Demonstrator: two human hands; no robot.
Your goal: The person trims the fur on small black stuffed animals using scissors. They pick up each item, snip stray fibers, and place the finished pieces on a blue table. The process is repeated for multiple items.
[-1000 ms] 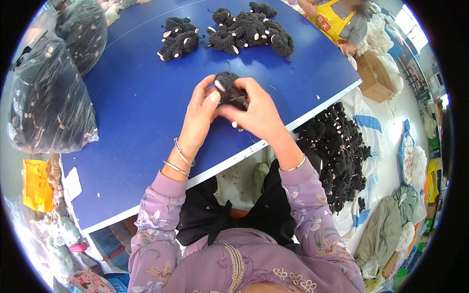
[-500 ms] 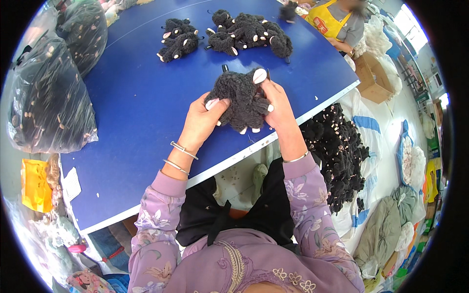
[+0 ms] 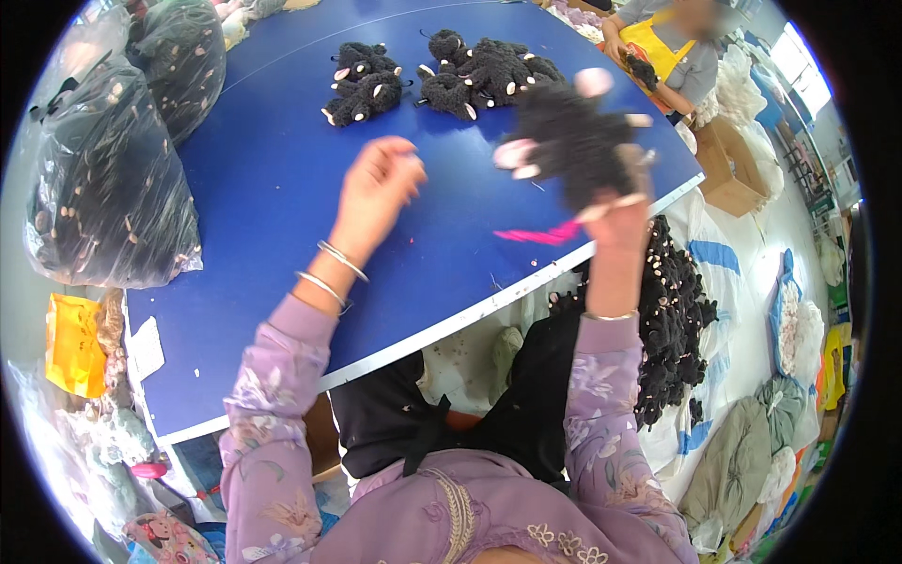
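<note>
My right hand (image 3: 615,211) is closed on a black plush toy (image 3: 568,141) with pale pink ears and light paws. It is held up over the right part of the blue table (image 3: 282,235), blurred by motion. Just left of that wrist shows a bright pink streaky thing (image 3: 540,233), too smeared to name. My left hand (image 3: 381,183) hovers above the table with loosely bent fingers and nothing visible in them. Several similar black plush toys (image 3: 366,94) lie at the far side, with a second pile (image 3: 493,70) of them to the right.
Clear plastic bags (image 3: 103,188) filled with dark toys stand at the left. A heap of black toys (image 3: 672,329) lies below the table's right edge. Across the table a person in a yellow apron (image 3: 653,47) handles a dark item beside a cardboard box (image 3: 728,169).
My left hand has let go of the plush toy and moved slightly left. My right hand has carried the toy up and to the right. The pink streaky thing has come into sight.
</note>
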